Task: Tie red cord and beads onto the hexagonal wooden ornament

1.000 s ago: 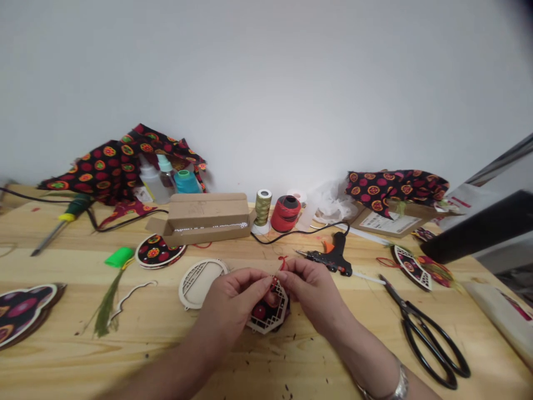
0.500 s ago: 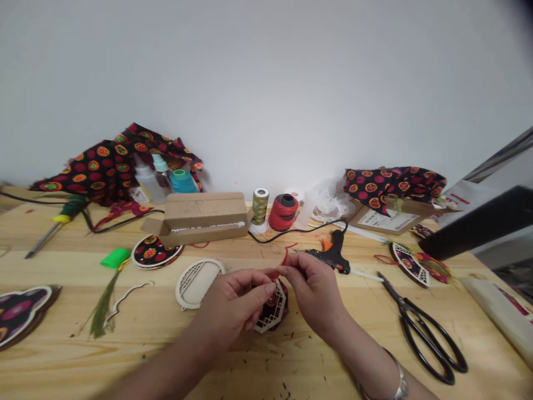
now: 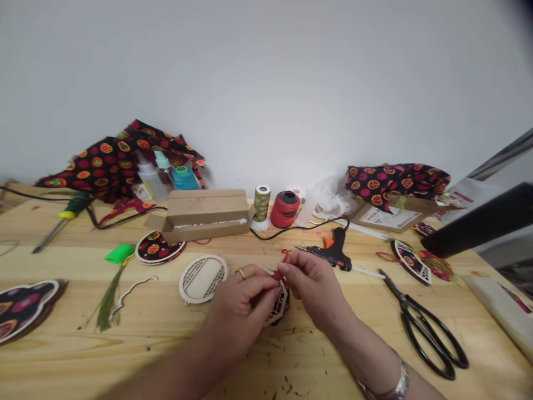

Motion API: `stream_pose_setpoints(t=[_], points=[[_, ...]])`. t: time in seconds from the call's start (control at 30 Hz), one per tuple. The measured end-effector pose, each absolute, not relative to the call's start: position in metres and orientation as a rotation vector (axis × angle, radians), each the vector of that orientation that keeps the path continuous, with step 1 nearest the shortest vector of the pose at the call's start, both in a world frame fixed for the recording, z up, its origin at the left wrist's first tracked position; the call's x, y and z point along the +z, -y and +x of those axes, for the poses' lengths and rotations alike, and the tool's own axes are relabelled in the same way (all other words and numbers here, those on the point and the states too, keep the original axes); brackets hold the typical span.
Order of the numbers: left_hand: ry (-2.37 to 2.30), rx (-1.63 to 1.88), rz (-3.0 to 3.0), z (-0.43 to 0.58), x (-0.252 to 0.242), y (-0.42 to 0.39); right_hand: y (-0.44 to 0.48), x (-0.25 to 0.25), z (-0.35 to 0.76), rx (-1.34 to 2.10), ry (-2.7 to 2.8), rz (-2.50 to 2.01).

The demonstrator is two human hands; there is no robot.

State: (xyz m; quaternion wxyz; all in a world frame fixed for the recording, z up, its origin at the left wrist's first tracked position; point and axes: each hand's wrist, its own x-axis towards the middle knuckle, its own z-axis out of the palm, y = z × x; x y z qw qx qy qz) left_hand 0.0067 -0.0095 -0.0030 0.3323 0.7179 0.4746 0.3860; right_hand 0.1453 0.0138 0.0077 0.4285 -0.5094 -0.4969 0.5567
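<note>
Both hands meet over a small pendant with a pale lattice frame and dark patterned fabric (image 3: 280,312). My right hand (image 3: 310,283) pinches a red cord (image 3: 285,253), whose small loop sticks up above the fingertips. Close beside it, my left hand (image 3: 245,300), with a ring on one finger, has its thumb and forefinger pressed together at the cord's lower part. The hands hide much of the pendant, and whether it rests on the table cannot be told. Just left of my left hand lies a round pale wooden lattice piece (image 3: 204,279).
Black scissors (image 3: 428,328) and a glue gun (image 3: 333,250) lie to the right. Behind stand an open cardboard box (image 3: 208,214), a green thread spool (image 3: 262,205) and a red one (image 3: 285,210). A green tassel (image 3: 110,300) and a screwdriver (image 3: 62,222) are on the left.
The red cord now shows a small loop above my right fingertips, where a loose end stuck out before. My left hand has turned, its fingers curling in more. The view has shifted slightly.
</note>
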Motion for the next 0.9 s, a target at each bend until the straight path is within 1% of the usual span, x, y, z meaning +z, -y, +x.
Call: stream_pose_setpoints(t=[0.23, 0.33, 0.5, 0.63, 0.73, 0.8, 0.9], points=[[-1.247, 1.054, 2.137, 0.008, -0.008, 0.010, -0.010, 0.008, 0.140, 1.646, 0.938, -1.136], [-1.230, 1.045, 2.178, 0.008, -0.009, 0.012, -0.008, 0.006, 0.137, 1.688, 0.847, -1.111], [-1.246, 1.045, 2.166, 0.006, -0.002, 0.015, -0.008, 0.006, 0.137, 1.673, 0.876, -1.126], [-1.445, 1.232, 1.981, 0.002, 0.004, 0.011, -0.009, 0.006, 0.139, 1.574, 1.016, -1.170], [-1.385, 1.330, 1.773, 0.000, 0.001, 0.008, -0.010, 0.004, 0.140, 1.476, 1.138, -1.193], [-1.307, 1.267, 1.674, 0.001, -0.002, 0.008, -0.010, 0.001, 0.141, 1.432, 1.196, -1.195], [-1.261, 1.082, 1.593, 0.003, -0.006, 0.009, -0.009, -0.001, 0.141, 1.399, 1.255, -1.184]])
